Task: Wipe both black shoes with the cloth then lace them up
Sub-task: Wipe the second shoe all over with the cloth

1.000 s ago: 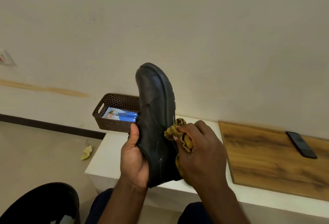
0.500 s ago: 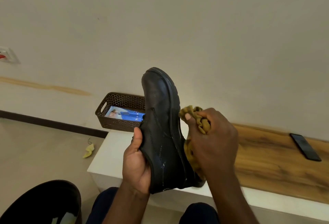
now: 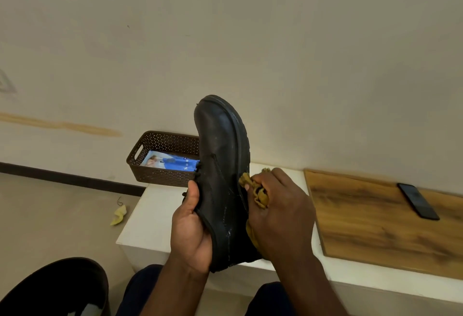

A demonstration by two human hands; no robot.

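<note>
A black shoe (image 3: 223, 165) is held up on end, toe pointing up, over the front of a white bench (image 3: 147, 218). My left hand (image 3: 191, 233) grips its heel end from the left, thumb along the upper. My right hand (image 3: 280, 213) holds a bunched mustard-yellow cloth (image 3: 255, 191) and presses it against the shoe's right side by the sole. A second dark shoe-like shape (image 3: 57, 288) shows at the bottom left corner, partly cut off.
A brown perforated basket (image 3: 160, 165) with a blue packet stands at the bench's back left. On the right a wooden board (image 3: 370, 220) carries a black phone (image 3: 417, 204). A yellow scrap (image 3: 119, 215) lies on the floor. A wall is close behind.
My right hand with the cloth slid up along the shoe's right side and has come back down to mid-height. The shoe has stayed upright in my left hand.
</note>
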